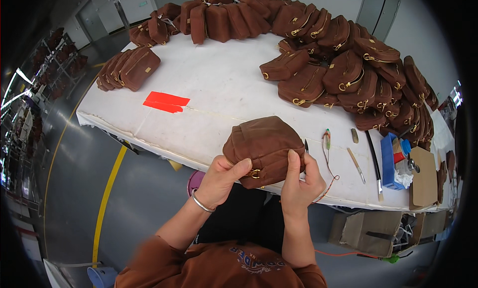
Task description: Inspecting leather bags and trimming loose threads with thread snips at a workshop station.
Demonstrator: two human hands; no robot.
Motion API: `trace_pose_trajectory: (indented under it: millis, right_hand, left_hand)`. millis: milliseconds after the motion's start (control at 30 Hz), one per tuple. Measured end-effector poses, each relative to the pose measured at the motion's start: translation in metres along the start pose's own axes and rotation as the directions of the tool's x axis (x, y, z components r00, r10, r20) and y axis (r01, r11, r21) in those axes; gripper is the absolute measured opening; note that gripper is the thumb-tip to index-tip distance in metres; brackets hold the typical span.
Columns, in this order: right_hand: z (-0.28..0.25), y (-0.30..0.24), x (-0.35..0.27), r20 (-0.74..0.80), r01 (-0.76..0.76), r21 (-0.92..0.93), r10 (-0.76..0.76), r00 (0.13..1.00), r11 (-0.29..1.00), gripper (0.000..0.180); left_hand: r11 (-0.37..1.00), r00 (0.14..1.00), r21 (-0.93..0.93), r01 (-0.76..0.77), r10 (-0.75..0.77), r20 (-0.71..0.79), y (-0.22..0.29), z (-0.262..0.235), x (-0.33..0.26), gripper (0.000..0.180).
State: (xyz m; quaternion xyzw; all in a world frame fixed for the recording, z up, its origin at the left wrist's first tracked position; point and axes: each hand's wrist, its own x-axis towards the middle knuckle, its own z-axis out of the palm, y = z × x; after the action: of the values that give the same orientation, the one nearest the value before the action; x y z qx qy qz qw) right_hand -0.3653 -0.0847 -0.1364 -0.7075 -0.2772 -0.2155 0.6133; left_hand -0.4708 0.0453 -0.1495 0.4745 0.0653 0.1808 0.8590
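A small brown zip bag point(266, 141) is held up between my two hands over the near edge of the white table point(214, 78). On its left side my left hand point(218, 182) grips the lower corner, thumb on the front face. My right hand point(302, 184) pinches the opposite side, its thumb pressed near the seam. A gold-coloured ring shows low on the bag, close to my left thumb. The fingers behind the bag are hidden.
Many similar brown bags point(343, 71) are heaped along the far and right sides, with a short row point(142, 69) at the left. Red tape point(167, 101), a long brush point(374, 163), a thin pointed tool point(356, 165) and a blue box point(388, 161) lie on the table.
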Motion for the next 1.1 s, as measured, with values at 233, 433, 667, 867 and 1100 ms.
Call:
trace_pose_trajectory:
  millis: [233, 433, 667, 867, 1100]
  right_hand:
    - [-0.002, 0.007, -0.002, 0.043, -0.086, 0.041, 0.084, 0.995, 0.995, 0.016]
    - [-0.014, 0.057, 0.004, 0.123, -0.446, 0.391, 0.435, 0.892, 0.805, 0.021]
    - [-0.019, 0.09, -0.013, 0.419, -0.646, 0.46, 0.492, 0.763, 0.61, 0.02]
    - [-0.023, 0.092, -0.015, 0.617, -0.711, 0.43, 0.394, 0.682, 0.556, 0.035]
    - [-0.014, 0.074, -0.016, 0.655, -0.746, 0.452, 0.385, 0.65, 0.49, 0.043]
  left_hand:
    - [0.996, 0.996, -0.005, -0.087, 0.087, -0.002, -0.002, 0.009, 0.001, 0.026]
    - [0.91, 0.991, -0.391, 0.135, -0.115, 0.073, -0.004, -0.006, 0.014, 0.028]
    - [0.895, 0.994, -0.444, 0.043, -0.084, -0.073, -0.005, -0.018, 0.02, 0.027]
    - [0.959, 0.992, -0.278, -0.057, 0.023, -0.125, 0.01, -0.015, 0.015, 0.032]
    - [0.949, 0.997, -0.308, -0.07, 0.07, -0.008, 0.011, -0.022, 0.011, 0.044]
